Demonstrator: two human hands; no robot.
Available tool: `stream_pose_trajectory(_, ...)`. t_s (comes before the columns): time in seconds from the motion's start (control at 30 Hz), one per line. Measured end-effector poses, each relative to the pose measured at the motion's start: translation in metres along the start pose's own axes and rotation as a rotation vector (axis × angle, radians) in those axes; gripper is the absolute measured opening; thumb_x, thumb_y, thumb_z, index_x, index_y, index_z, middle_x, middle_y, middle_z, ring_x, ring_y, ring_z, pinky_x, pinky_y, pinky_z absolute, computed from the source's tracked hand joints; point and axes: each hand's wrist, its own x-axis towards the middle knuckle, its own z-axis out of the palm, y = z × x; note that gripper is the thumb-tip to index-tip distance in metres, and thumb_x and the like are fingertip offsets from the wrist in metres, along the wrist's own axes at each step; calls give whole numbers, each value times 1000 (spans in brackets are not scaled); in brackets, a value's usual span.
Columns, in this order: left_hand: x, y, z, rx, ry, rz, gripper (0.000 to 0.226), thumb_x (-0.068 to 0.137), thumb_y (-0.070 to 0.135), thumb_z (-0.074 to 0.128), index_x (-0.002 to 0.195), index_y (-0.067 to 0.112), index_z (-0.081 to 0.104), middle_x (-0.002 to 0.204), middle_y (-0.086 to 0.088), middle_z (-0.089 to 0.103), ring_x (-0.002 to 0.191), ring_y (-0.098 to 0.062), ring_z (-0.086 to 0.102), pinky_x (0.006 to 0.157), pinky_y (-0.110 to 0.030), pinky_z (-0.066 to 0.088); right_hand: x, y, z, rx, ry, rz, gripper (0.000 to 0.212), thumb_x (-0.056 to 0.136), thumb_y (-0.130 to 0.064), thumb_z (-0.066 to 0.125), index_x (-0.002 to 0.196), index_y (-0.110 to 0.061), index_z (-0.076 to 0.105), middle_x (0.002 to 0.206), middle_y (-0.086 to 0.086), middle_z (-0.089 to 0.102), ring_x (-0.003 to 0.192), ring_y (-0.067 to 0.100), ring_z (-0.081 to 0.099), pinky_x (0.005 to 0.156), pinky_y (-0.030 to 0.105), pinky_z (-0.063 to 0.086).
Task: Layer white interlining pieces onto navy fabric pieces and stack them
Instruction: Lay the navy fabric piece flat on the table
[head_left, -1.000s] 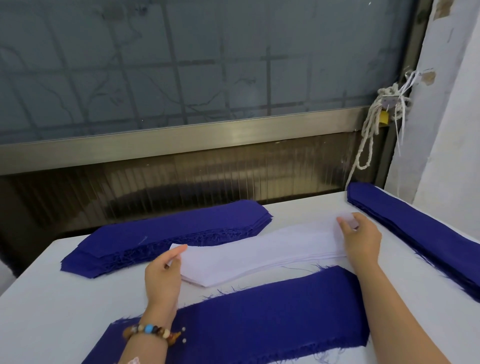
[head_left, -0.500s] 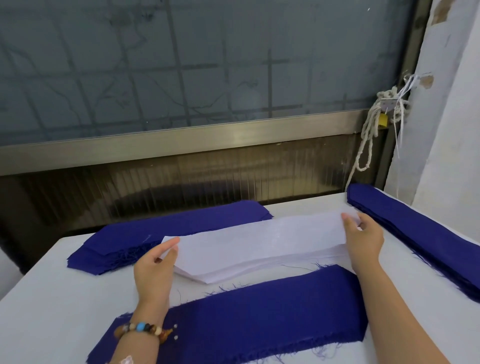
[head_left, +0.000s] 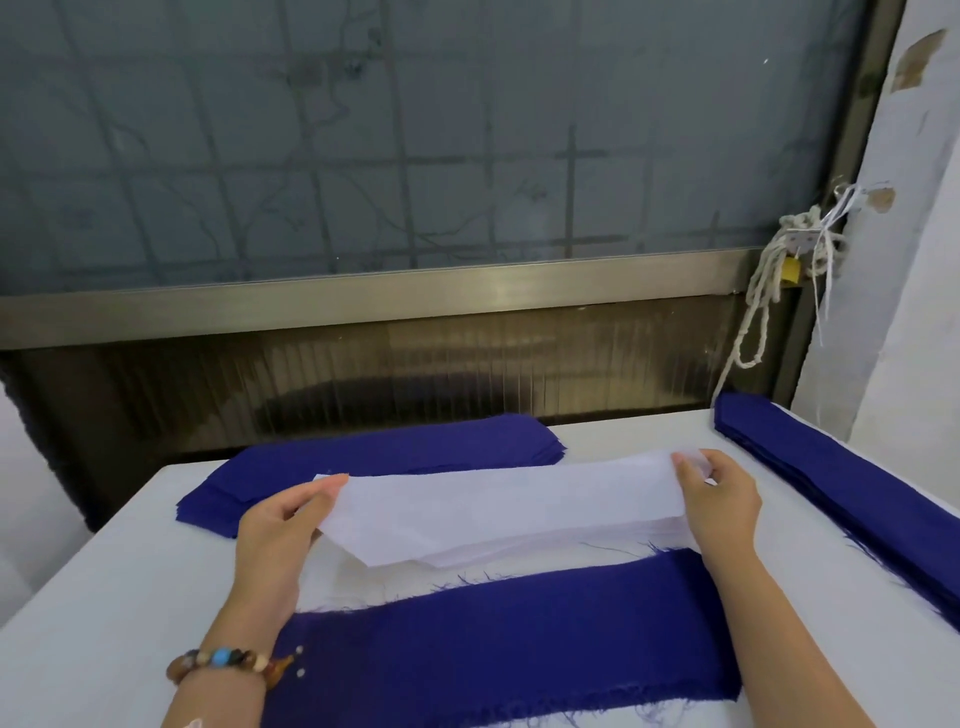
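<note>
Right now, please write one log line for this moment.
left hand: pinches white interlining piece | right hand: pinches its other end | navy fabric piece: in front, uncovered

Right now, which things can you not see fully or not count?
Head view only.
White interlining pile: layers too thin to count; the lifted interlining sheet, held by left hand and right hand, covers most.
Right navy stack: cut off by the right frame edge.
Far navy stack: near edge hidden by the sheet and left hand.
Near navy piece: left end hidden under the left forearm.
</note>
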Motion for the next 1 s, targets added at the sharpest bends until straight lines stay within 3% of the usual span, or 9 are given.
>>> stream_pose_trajectory(0.2, -7, -1, -28, 105, -38, 44, 18, 91, 17, 66, 106, 23, 74, 109, 8, 70, 108, -14, 61, 87, -33, 52, -3, -3, 4, -67, -58, -39, 26, 94, -30, 58, 111, -12, 63, 97, -4, 56, 91, 14, 50, 83, 30, 38)
stream_pose_trajectory(0.3, -9, -4, -36, 139, -57, 39, 17, 90, 17, 67, 93, 33, 73, 93, 17, 73, 96, -8, 64, 72, -22, 49, -5, -5, 4, -76, -80, -55, 25, 94, -31, 59, 110, -12, 63, 98, -4, 57, 91, 15, 50, 83, 30, 38)
stream_pose_trajectory(0.4, -10, -7, -41, 158, -70, 23, 23, 90, 16, 68, 84, 38, 72, 82, 26, 72, 91, -4, 64, 67, -18, 47, -9, -9, 5, -77, -93, -36, 25, 94, -30, 59, 111, -13, 63, 97, -5, 54, 92, 15, 49, 84, 29, 38)
stream_pose_trajectory(0.73, -30, -11, -63, 124, -71, -21, 21, 89, 15, 69, 86, 35, 74, 88, 19, 73, 91, -7, 65, 68, -19, 47, -37, -14, -23, -145, -180, -38, 27, 93, -29, 61, 113, -11, 63, 102, 1, 59, 92, 16, 49, 85, 28, 37)
stream_pose_trajectory(0.87, -44, -23, -74, 127, -118, -80, 19, 88, 14, 70, 85, 31, 78, 90, 18, 75, 94, -4, 64, 72, -20, 48, -54, -12, -38, -154, -180, -35, 20, 92, -29, 61, 107, -15, 63, 96, -3, 56, 87, 15, 48, 81, 27, 36)
stream_pose_trajectory(1.0, -55, -29, -82, 116, -152, -116, 21, 88, 14, 71, 79, 31, 81, 90, 18, 75, 82, 5, 67, 69, -20, 48, -69, -7, -51, -175, -155, -38, 11, 92, -31, 61, 98, -23, 58, 89, -4, 55, 71, 8, 46, 76, 27, 36)
